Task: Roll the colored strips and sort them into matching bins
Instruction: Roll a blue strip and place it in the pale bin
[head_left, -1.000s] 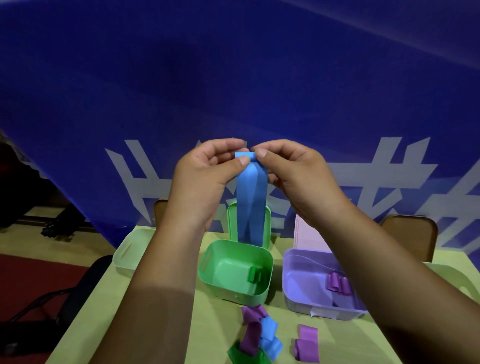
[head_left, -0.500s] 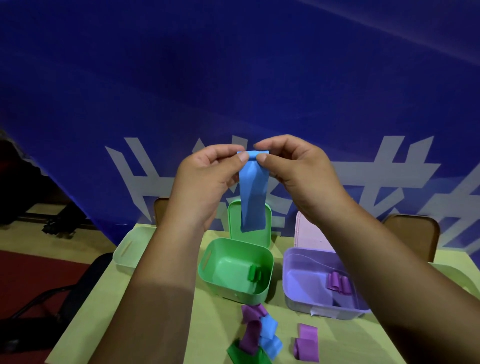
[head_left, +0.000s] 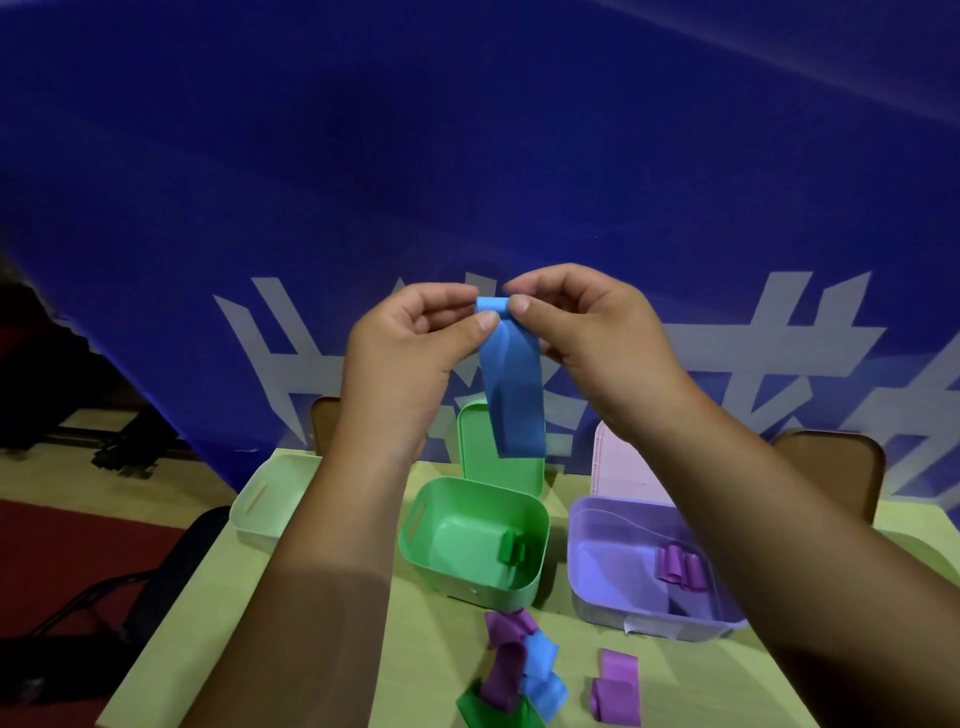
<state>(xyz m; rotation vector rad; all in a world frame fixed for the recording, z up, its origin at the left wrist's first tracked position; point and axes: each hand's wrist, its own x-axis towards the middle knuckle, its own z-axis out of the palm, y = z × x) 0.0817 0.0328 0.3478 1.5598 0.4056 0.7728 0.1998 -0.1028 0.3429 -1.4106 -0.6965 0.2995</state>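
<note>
The left hand (head_left: 410, 353) and right hand (head_left: 587, 338) pinch the top of the blue strip (head_left: 511, 395), thumbs against curled forefingers, a small roll between them. Its tail, hanging below the fingers, is shorter than a second ago (so the rolling is under way). Well beneath them wait the green bin (head_left: 415, 551) and purple bin (head_left: 582, 551); neither matches.

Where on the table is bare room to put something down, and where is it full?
Bare table lies in front of the pale bin, left of the left arm. Another patch: in front of the purple bin, right of the lone purple strip. Crowded: in front of the green bin, where the strip pile lies.
</note>
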